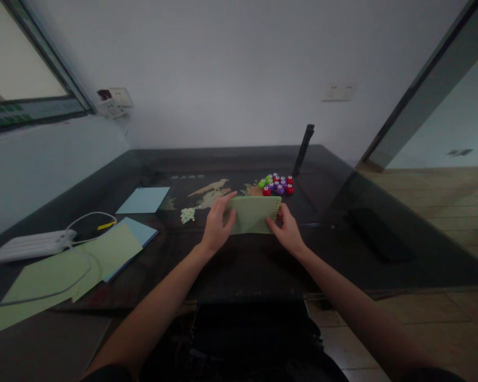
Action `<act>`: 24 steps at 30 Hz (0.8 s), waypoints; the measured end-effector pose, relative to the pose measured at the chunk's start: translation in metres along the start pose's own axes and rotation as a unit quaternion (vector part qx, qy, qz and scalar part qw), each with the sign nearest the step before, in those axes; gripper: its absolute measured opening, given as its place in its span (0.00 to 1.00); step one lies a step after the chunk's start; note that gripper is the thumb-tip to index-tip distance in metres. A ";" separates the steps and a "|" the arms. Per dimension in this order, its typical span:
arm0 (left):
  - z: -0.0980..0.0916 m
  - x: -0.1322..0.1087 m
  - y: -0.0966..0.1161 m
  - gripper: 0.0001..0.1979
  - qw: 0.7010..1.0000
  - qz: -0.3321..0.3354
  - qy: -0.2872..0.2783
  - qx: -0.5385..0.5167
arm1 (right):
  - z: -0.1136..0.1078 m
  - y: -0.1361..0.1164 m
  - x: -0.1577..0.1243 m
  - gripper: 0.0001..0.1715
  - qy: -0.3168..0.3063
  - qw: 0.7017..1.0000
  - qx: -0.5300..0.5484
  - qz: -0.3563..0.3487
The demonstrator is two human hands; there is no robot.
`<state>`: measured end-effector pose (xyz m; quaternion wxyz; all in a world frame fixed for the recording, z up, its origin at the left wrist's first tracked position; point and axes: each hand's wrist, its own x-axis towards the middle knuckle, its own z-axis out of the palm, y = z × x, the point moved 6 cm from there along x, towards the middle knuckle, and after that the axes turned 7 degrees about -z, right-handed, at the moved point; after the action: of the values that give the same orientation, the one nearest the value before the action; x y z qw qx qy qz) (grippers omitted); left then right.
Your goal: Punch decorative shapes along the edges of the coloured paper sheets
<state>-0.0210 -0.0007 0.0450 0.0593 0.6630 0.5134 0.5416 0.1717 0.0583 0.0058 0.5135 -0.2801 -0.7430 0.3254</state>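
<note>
Between my two hands stands a stack of pale green paper [252, 215], held up on its long edge over the dark table. A row of small punched holes runs down its right edge. My left hand [220, 222] grips the left end, thumb on the near face and fingers behind. My right hand [286, 227] pinches the right end close to the holes. Just beyond the paper lies a cluster of red, purple and green toy pieces with eye-like white tops [278, 184]. Left of my left hand is a small heap of tiny pale pieces [187, 215].
A light blue sheet [144, 200] lies at the left, with green sheets [107, 249] nearer me. A white power strip [32, 245] and its cable rest there too. A black upright bar [304, 149] rises at the back; a dark flat object [378, 233] lies right.
</note>
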 end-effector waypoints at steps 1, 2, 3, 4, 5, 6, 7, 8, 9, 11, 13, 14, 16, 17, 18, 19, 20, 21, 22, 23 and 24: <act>-0.001 0.001 0.001 0.19 1.000 0.011 -0.002 0.018 | 0.000 0.001 0.000 0.16 -0.002 1.000 -0.001 0.003; -0.001 0.001 0.001 0.18 1.000 0.015 0.000 0.026 | 0.000 0.002 0.000 0.16 -0.004 1.000 -0.003 0.006; -0.002 0.002 0.001 0.17 0.999 0.015 0.003 0.030 | 0.000 0.003 -0.001 0.16 -0.006 1.000 -0.004 0.009; -0.003 0.002 0.002 0.16 0.999 0.015 0.005 0.031 | 0.000 0.004 -0.001 0.16 -0.008 1.000 -0.005 0.012; -0.003 0.002 0.002 0.16 0.999 0.015 0.007 0.031 | 0.000 0.005 -0.001 0.16 -0.009 1.000 -0.005 0.013; -0.004 0.002 0.002 0.15 0.999 0.017 0.008 0.031 | 0.000 0.005 -0.001 0.17 -0.010 1.000 -0.005 0.014; -0.004 0.002 0.002 0.15 0.999 0.019 0.009 0.031 | -0.001 0.005 -0.002 0.17 -0.010 1.000 -0.005 0.014; -0.004 0.002 0.003 0.15 0.999 0.022 0.010 0.032 | -0.001 0.005 -0.002 0.18 -0.008 1.000 -0.007 0.013; -0.004 0.001 0.003 0.15 0.999 0.024 0.011 0.032 | -0.001 0.004 -0.002 0.19 -0.007 1.000 -0.010 0.011; -0.004 0.001 0.003 0.15 0.999 0.024 0.012 0.032 | -0.003 0.001 -0.001 0.22 -0.004 1.000 -0.018 0.005; -0.004 0.001 0.004 0.15 0.999 0.022 0.013 0.031 | -0.005 -0.003 -0.001 0.26 0.000 1.000 -0.022 -0.008; -0.004 0.000 0.004 0.14 0.999 0.021 0.014 0.031 | -0.007 -0.005 0.000 0.27 0.004 1.000 -0.024 -0.016; -0.004 0.000 0.004 0.14 0.999 0.021 0.015 0.031 | -0.011 -0.009 0.000 0.29 0.018 0.999 -0.031 -0.030; -0.004 0.000 0.003 0.14 0.999 0.020 0.015 0.032 | -0.013 -0.011 0.000 0.30 0.025 0.998 -0.035 -0.037; -0.004 0.000 0.003 0.14 0.999 0.018 0.015 0.033 | -0.014 -0.013 0.000 0.31 0.031 0.998 -0.038 -0.045; -0.003 -0.001 0.003 0.14 0.999 0.016 0.015 0.033 | -0.016 -0.015 0.000 0.31 0.036 0.997 -0.039 -0.053; -0.003 -0.001 0.002 0.15 0.999 0.013 0.015 0.032 | -0.017 -0.017 0.000 0.32 0.038 0.997 -0.040 -0.062; -0.003 -0.001 0.002 0.15 0.999 0.010 0.016 0.030 | -0.017 -0.020 0.000 0.32 0.039 0.996 -0.042 -0.072; -0.003 -0.001 0.001 0.16 0.999 0.008 0.016 0.028 | -0.018 -0.021 0.000 0.32 0.039 0.995 -0.047 -0.081; -0.003 -0.001 0.001 0.16 0.999 0.007 0.016 0.026 | -0.018 -0.023 0.000 0.31 0.036 0.994 -0.056 -0.091; -0.003 -0.001 0.002 0.16 0.999 0.008 0.017 0.026 | -0.018 -0.025 0.000 0.30 0.032 0.992 -0.068 -0.100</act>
<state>-0.0225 -0.0040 0.0465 0.0285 0.6594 0.5229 0.5394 0.1870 0.0466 0.0300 0.5467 -0.2488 -0.7709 0.2119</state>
